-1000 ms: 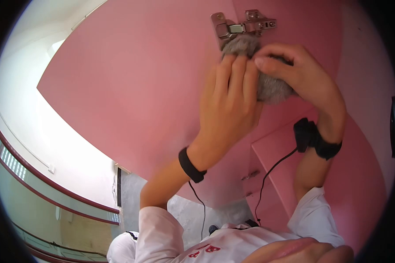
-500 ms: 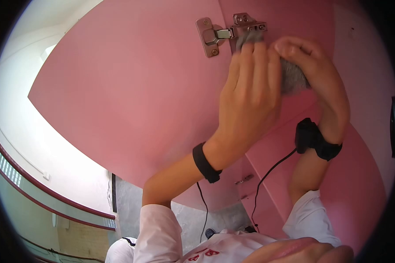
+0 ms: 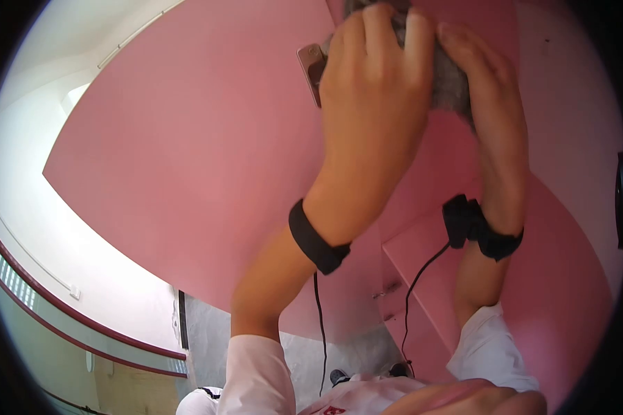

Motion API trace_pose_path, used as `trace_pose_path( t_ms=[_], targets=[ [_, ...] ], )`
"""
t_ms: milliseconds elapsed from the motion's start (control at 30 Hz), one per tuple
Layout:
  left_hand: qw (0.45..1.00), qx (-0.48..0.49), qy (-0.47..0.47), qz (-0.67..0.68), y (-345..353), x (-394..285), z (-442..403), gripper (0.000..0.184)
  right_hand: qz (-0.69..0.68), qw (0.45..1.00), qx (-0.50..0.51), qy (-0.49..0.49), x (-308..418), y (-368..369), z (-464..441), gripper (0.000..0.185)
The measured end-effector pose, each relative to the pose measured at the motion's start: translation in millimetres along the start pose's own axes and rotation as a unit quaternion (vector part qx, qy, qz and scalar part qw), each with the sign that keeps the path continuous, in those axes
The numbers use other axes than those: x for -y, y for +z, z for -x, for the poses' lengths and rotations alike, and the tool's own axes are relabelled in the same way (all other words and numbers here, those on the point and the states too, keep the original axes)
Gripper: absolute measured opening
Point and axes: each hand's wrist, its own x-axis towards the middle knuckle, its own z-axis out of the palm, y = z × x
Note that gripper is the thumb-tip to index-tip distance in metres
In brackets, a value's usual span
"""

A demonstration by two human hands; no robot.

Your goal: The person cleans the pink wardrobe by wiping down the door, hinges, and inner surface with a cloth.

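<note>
Both hands are raised at the top of the view, on a grey fuzzy cloth [image 3: 451, 86]. My left hand [image 3: 377, 83] has its fingers pressed on the cloth, over the metal hinge [image 3: 312, 68], whose left plate shows beside it. On the cloth's right side, my right hand [image 3: 483, 76] curls its fingers around the edge. The hinge joins a large pink door [image 3: 201, 145] to a pink cabinet panel; its right part is hidden behind my left hand. Each wrist wears a black band with a cable.
Below the hands is an inner pink shelf [image 3: 422, 277] with a small, blurred lower hinge [image 3: 387, 289]. Grey floor [image 3: 214, 325] shows under the door, near the feet. A railing [image 3: 83, 311] curves along the lower left beside a white wall. A dark round object is at the far right.
Both hands have moved up with the cloth. My left hand first shifted right, then back left, and now covers most of the hinge, which was more visible before.
</note>
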Motion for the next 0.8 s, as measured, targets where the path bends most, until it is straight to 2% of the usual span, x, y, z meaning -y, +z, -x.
trace_pose_path(
  t_ms=[33,100,133,167,200,267,300,333,367,400,467,500,567,600,700,733,800],
  targets=[
    [1.0,-0.004,0.001,-0.002,4,0,1,0.034,0.02,1.0,0.013,0.006,2,-5,-1,0.024],
    [0.998,0.028,-0.018,-0.047,19,-5,15,0.048,0.037,0.999,0.036,0.018,-2,-20,-4,0.023],
    [0.998,0.027,-0.022,-0.052,19,-11,20,0.048,0.058,0.994,0.084,0.041,-7,-32,-10,0.023],
    [0.995,0.08,-0.049,-0.021,14,-19,27,0.048,0.079,0.986,0.134,0.063,-10,-40,-16,0.023],
    [0.989,0.13,-0.073,0.011,12,-25,32,0.048,0.079,0.985,0.139,0.059,-9,-45,-19,0.023],
    [0.991,0.099,-0.082,0.047,22,-32,47,0.047,0.212,0.946,0.224,0.097,-5,-51,-22,0.02],
    [0.99,0.071,-0.091,0.087,20,-29,42,0.047,0.211,0.947,0.225,0.088,0,-48,-20,0.02],
    [0.99,0.065,-0.089,0.083,21,-25,37,0.047,0.131,0.97,0.18,0.094,6,-44,-15,0.018],
    [0.997,-0.012,-0.053,0.054,24,-21,30,0.046,0.05,0.985,0.134,0.1,9,-39,-14,0.017],
    [0.996,-0.086,-0.015,0.027,27,-18,27,0.045,0.048,0.985,0.133,0.097,3,-37,-13,0.017],
    [0.997,-0.078,-0.022,0.01,35,-6,33,0.044,0.015,0.992,0.123,0.029,-9,-26,-18,0.016],
    [0.997,-0.067,-0.03,-0.005,38,-2,39,0.043,0.016,0.992,0.125,0.031,-17,-26,-21,0.016],
    [0.998,-0.034,-0.053,0.003,34,-7,61,0.044,0.028,0.964,0.247,0.099,-32,-29,-25,0.021],
    [0.997,-0.006,-0.072,0.012,26,-9,66,0.045,0.026,0.963,0.251,0.099,-27,-26,-23,0.021],
    [0.997,0.0,-0.071,0.039,4,-1,71,0.046,0.073,0.943,0.289,0.147,-2,-16,-10,0.025],
    [0.997,0.001,-0.071,0.037,-3,7,63,0.046,0.02,0.959,0.254,0.121,8,-7,-4,0.025],
    [0.996,-0.094,-0.001,0.001,-13,26,48,0.045,-0.034,0.97,0.221,0.099,12,17,3,0.025]
  ],
)
